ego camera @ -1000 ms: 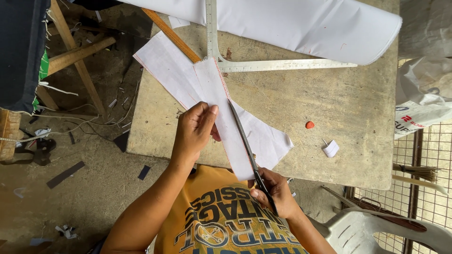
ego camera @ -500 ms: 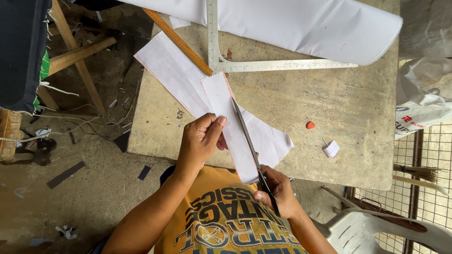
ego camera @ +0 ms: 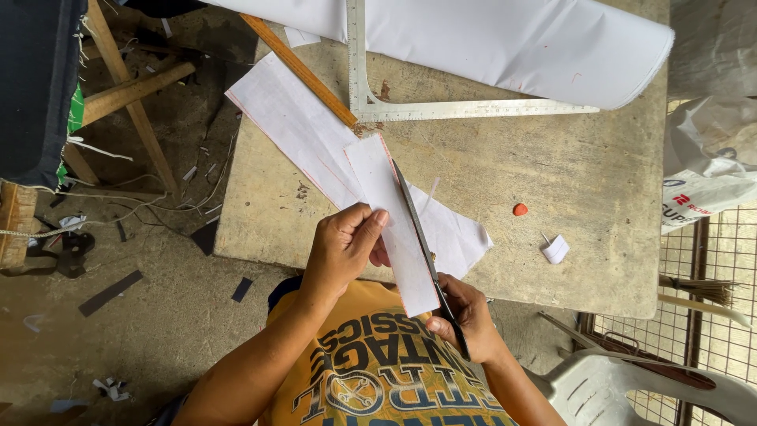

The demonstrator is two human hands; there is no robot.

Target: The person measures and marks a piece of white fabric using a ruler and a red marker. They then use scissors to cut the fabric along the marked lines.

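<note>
A worn concrete worktop point(ego camera: 568, 189) stood over a littered dirt floor point(ego camera: 158, 315). At its near edge, the left hand point(ego camera: 343, 248) pinched a white paper strip point(ego camera: 390, 221); the right hand point(ego camera: 465, 319) gripped scissors point(ego camera: 422, 241) cutting it.

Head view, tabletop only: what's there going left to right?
wooden stick → left hand → scissors → red cap → small white scrap

Rough tailoring workshop — worn worktable point(ego camera: 599, 237), metal square point(ego camera: 371, 102), fabric roll point(ego camera: 505, 39), scraps on dirt floor point(ego camera: 118, 331)
</note>
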